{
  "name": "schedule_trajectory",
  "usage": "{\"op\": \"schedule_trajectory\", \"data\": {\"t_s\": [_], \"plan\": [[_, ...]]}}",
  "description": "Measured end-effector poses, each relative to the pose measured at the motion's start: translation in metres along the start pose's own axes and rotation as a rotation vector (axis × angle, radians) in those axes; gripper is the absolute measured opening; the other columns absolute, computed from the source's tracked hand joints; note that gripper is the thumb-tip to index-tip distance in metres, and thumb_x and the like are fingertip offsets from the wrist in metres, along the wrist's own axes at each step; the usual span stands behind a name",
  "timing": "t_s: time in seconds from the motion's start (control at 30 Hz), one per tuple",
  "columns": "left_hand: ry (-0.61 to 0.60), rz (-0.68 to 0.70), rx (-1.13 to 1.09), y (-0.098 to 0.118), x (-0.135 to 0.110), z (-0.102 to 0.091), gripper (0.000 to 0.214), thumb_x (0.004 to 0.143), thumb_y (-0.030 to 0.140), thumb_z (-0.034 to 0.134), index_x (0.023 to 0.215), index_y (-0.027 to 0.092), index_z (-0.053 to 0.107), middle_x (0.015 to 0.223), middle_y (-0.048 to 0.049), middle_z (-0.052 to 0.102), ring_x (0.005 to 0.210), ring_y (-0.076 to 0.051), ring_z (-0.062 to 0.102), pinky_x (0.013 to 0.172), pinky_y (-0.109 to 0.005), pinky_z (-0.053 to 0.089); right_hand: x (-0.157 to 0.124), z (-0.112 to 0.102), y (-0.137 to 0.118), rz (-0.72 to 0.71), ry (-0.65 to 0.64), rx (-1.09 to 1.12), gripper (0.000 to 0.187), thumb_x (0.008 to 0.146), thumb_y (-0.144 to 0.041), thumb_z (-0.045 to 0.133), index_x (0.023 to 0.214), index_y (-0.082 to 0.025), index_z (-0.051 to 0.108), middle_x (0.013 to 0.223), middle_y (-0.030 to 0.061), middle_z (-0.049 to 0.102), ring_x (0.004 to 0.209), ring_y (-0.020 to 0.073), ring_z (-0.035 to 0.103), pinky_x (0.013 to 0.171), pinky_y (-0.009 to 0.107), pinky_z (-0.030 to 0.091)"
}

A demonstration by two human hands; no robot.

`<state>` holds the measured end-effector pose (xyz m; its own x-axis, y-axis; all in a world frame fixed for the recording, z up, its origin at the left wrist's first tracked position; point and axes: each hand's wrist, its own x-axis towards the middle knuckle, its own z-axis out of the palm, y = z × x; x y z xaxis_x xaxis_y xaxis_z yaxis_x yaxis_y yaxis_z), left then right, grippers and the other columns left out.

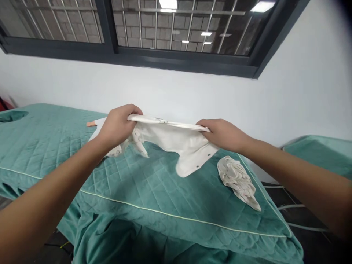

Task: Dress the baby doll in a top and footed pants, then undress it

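Note:
A small white baby garment (176, 137) with dark snap buttons along its lower edge is stretched between my hands above the bed. My left hand (121, 123) pinches one end of its folded top edge. The other end is gripped by my right hand (220, 132), thumb and fingers closed on the cloth. Partly hidden behind my left hand lies a white patterned piece of clothing (117, 150), with a small skin-toned tip (91, 124) sticking out at its far side; I cannot tell what the tip belongs to. A crumpled off-white cloth (238, 179) rests below my right hand.
A green quilted cover (154, 187) with pale piping spreads over the bed, its side hanging in folds at the front. Behind it are a white wall (170, 88) and a dark-framed window (181, 58) with bars. Another green-covered surface (319, 152) stands at the right.

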<state>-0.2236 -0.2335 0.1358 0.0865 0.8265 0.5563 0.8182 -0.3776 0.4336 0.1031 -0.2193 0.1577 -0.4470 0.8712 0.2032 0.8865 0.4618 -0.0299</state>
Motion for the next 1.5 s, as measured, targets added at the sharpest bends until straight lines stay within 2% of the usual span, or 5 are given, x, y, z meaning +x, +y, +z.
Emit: {"op": "schedule_trajectory", "data": {"t_s": [0.33, 0.53, 0.73, 1.13, 1.5], "plan": [[-0.281, -0.193, 0.084, -0.03, 0.023, 0.025, 0.03, 0.085, 0.043, 0.059, 0.106, 0.026, 0.072, 0.106, -0.0029, 0.073, 0.097, -0.025, 0.066, 0.086, -0.033, 0.05, -0.01, 0.003, 0.04, 0.231, -0.113, 0.029, 0.038, 0.093, -0.054, 0.05, 0.113, -0.029, 0.071, 0.106, 0.0054, 0.074, 0.091, 0.0274, 0.066, 0.074, 0.036, 0.047], [-0.284, -0.101, 0.39, -0.042, -0.015, 0.127, 0.035, 0.091, 0.032, 0.056, 0.121, 0.017, 0.064, 0.126, -0.0163, 0.064, 0.124, -0.034, 0.055, 0.1, -0.045, 0.046, -0.011, 0.127, -0.013, 0.27, 0.04, -0.029, 0.045, 0.089, -0.013, 0.044, 0.132, -0.013, 0.058, 0.134, 0.0175, 0.061, 0.121, 0.0313, 0.056, 0.102, 0.045, 0.043], [-0.443, -0.102, 0.099, -0.021, -0.074, 0.213, 0.038, 0.094, 0.024, 0.046, 0.129, 0.014, 0.058, 0.142, -0.014, 0.056, 0.135, -0.023, 0.05, 0.113, -0.033, 0.039, -0.005, 0.227, -0.067, 0.368, -0.009, 0.198, 0.062, 0.094, -0.032, 0.048, 0.148, -0.004, 0.04, 0.154, 0.0192, 0.044, 0.146, 0.0314, 0.034, 0.12, 0.043, 0.025], [-0.234, -0.514, 0.196, -0.035, -0.027, 0.226, 0.059, 0.095, 0.035, 0.043, 0.151, 0.017, 0.031, 0.153, -0.0176, 0.045, 0.139, -0.035, 0.045, 0.11, -0.053, 0.041, 0.032, 0.236, -0.05, 0.63, 0.136, 0.112, 0.074, 0.094, -0.037, 0.047, 0.157, -0.007, 0.022, 0.158, 0.0248, 0.026, 0.143, 0.0425, 0.032, 0.115, 0.051, 0.027], [-0.32, -0.273, 0.231, -0.054, 0.021, 0.268, 0.057, 0.101, 0.043, 0.031, 0.152, 0.018, 0.034, 0.154, -0.0176, 0.044, 0.139, -0.037, 0.043, 0.111, -0.056, 0.035, 0.056, 0.243, 0.018, 0.589, 0.189, 0.151, 0.071, 0.097, -0.042, 0.04, 0.158, -0.01, 0.022, 0.161, 0.025, 0.021, 0.143, 0.0437, 0.034, 0.112, 0.055, 0.033]]}}
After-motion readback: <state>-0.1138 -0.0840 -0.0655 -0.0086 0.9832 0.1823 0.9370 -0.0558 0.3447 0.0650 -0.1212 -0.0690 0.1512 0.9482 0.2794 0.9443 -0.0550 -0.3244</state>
